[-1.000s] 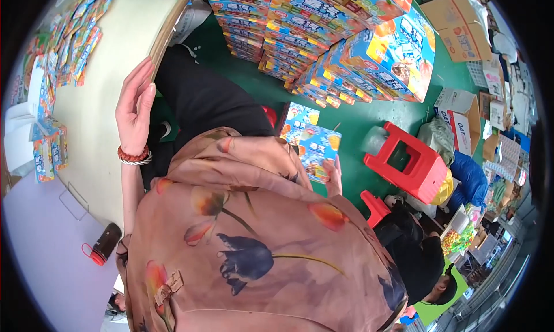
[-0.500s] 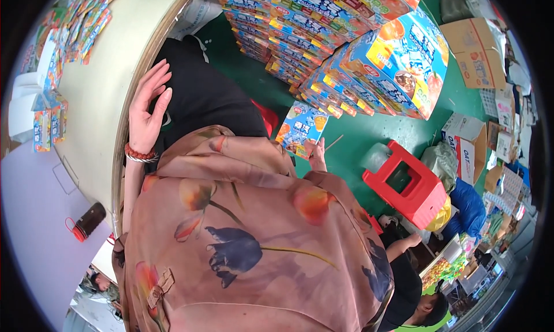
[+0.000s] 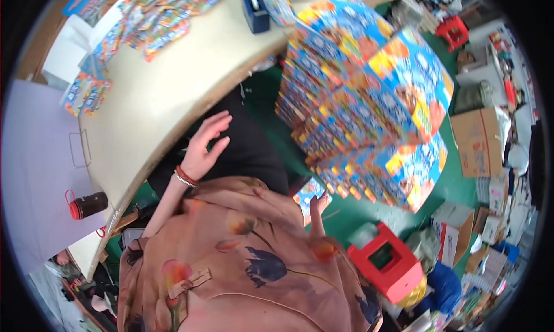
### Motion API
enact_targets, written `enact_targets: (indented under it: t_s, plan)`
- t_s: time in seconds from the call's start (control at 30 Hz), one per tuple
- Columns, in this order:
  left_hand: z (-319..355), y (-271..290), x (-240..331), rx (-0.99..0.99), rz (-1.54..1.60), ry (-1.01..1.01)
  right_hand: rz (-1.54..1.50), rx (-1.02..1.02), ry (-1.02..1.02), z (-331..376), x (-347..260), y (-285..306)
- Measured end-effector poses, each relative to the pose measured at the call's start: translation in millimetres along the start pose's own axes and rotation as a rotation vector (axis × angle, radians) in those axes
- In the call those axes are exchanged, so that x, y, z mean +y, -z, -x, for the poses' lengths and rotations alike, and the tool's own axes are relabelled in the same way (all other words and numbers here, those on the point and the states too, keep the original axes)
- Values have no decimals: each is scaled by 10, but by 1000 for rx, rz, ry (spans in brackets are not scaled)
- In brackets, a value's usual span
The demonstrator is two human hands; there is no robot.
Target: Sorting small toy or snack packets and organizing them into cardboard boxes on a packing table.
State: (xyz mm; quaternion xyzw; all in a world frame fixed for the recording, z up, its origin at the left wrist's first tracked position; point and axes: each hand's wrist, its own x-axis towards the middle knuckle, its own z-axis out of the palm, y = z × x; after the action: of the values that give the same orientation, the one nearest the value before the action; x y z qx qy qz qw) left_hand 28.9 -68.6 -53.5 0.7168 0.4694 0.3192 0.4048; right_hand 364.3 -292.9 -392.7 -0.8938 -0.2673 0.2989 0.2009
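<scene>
My left hand (image 3: 205,150) is held above my lap beside the table edge, fingers stretched out and nothing in it; a red braided bracelet circles the wrist. Low on my right side, my right hand (image 3: 316,214) has its fingers at the edge of a blue printed carton (image 3: 309,194), seemingly gripping it. My forearm and sleeve hide part of that grip, and it is somewhat blurred. Just beyond the carton rise tall stacks of matching blue and orange printed boxes (image 3: 369,95).
A cream table (image 3: 167,84) curves along my left, bearing many small colourful packets (image 3: 167,20), a dark blue tape dispenser (image 3: 255,10) and a dark bottle (image 3: 88,205). To my right are a red plastic stool (image 3: 388,263) and cardboard boxes (image 3: 478,141) on green floor.
The view has turned, bringing more of the table and the box stacks into sight. My left hand stays open near the table edge. My right hand remains at the carton low beside me.
</scene>
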Motion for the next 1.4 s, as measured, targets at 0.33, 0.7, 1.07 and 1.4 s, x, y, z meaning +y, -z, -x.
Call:
enact_targets:
  t_s: [0.33,0.7,1.07,1.4]
  plan:
    - [30,488,-333,151,42,75,-441,-35,1135,511,-4226,644]
    - [171,882,-498,373,125,243,-414,131,1357,-701,-7947,53]
    - [319,985,-963,377,-687,623,-218,-604,1605,594,-8088,-1132]
    - [283,1068,-889,468,-617,588,-52,-453,2256,2818,-8471,-1659]
